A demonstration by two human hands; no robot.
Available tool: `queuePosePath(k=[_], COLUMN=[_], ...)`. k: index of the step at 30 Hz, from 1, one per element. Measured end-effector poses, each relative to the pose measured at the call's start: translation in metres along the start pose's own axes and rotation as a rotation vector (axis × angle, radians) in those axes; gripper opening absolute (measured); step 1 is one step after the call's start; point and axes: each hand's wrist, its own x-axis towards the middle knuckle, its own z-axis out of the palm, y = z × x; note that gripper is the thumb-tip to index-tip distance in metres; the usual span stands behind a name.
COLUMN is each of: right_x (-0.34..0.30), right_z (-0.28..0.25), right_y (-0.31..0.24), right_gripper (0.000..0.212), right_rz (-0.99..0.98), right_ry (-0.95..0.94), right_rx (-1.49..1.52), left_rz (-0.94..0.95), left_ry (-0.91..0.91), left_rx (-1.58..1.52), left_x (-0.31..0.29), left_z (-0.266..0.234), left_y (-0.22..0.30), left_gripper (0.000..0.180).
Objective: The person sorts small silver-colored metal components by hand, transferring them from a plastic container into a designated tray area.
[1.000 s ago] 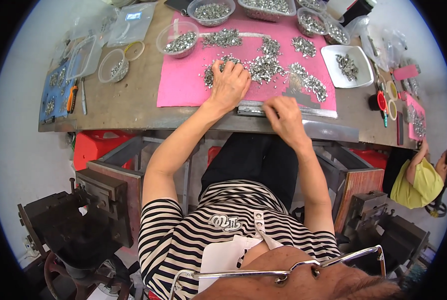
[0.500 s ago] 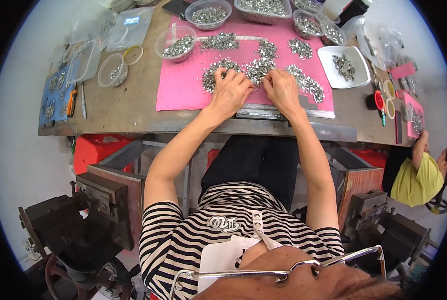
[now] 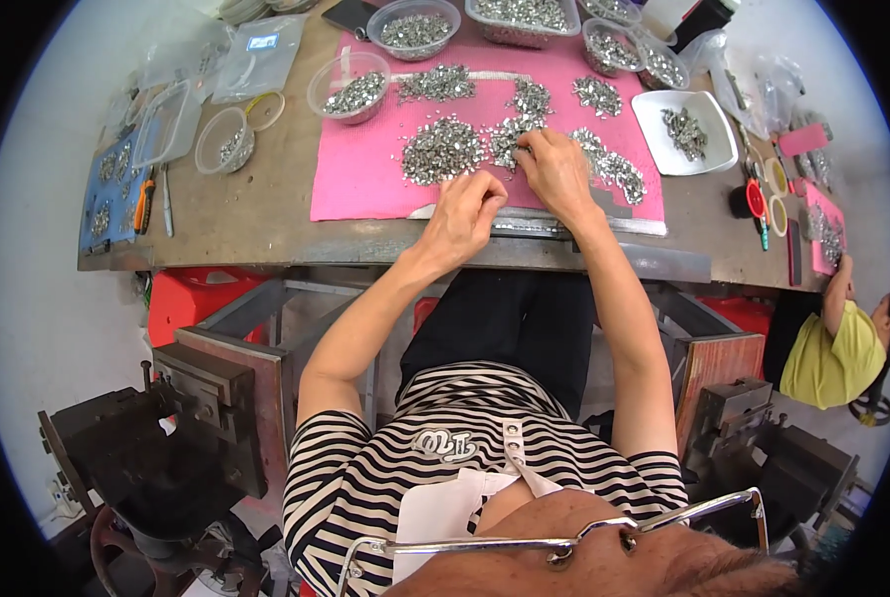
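Observation:
Several heaps of small shiny silver metal pieces lie on a pink mat [image 3: 365,184]. My left hand [image 3: 465,214] is at the mat's front edge, just below the large left heap [image 3: 443,151]. Its fingers are curled together, and whatever they hold is too small to make out. At the middle heap [image 3: 510,134], my right hand [image 3: 560,174] has its thumb and fingertips pinched at the pieces; what is between them is hidden. A flat metal bar [image 3: 525,225] runs along the mat's front, close to both wrists. Another heap [image 3: 619,171] lies right of my right hand.
Clear tubs of pieces [image 3: 415,32] line the back, with another tub [image 3: 350,92] at the mat's left. A white square dish [image 3: 686,134] stands to the right. Orange-handled pliers [image 3: 143,202] lie at left. A co-worker in a yellow top [image 3: 833,353] is at far right.
My left hand has drawn back toward me from the left heap to the mat's front edge, uncovering the heap. My right hand has shifted slightly at the middle heap.

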Motion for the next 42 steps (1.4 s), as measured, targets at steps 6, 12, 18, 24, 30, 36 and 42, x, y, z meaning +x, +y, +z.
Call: queuePosePath(k=[6,12,18,24,30,36,42], right_x=[0.001,-0.018,-0.054,-0.069,-0.074,-0.08,-0.084], right_z=[0.003,-0.024,-0.036,-0.035,-0.04,-0.041,-0.029], right_y=[0.008,-0.013,-0.017,-0.019,-0.022,-0.032,-0.037], right_gripper=[0.009,0.01,0.012,0.009,0.006,0.008,0.011], right_rz=[-0.033,0.052,0.161,0.108,0.124,0.016,-0.104], right_ry=[0.023,0.028,0.018,0.068,0.062,0.051,0.093], right_rx=[0.0,0.326,0.461,0.379,0.397,0.388,0.334], left_rz=[0.015,0.089,0.2,0.317,0.363,0.394,0.316], left_ry=[-0.012,0.029,0.066,0.124,0.173,0.171,0.163], left_rx=[-0.076,-0.055,0.075,0.296,0.263,0.186,0.158], left_x=[-0.012,-0.017,-0.018,-0.02,-0.021,-0.023,-0.028], left_z=[0.011,0.017,0.02,0.023,0.025,0.023,0.025], left_y=[0.006,-0.001,0.003,0.01,0.003,-0.005,-0.01], left_gripper=[0.006,0.007,0.012,0.015,0.017,0.014,0.015])
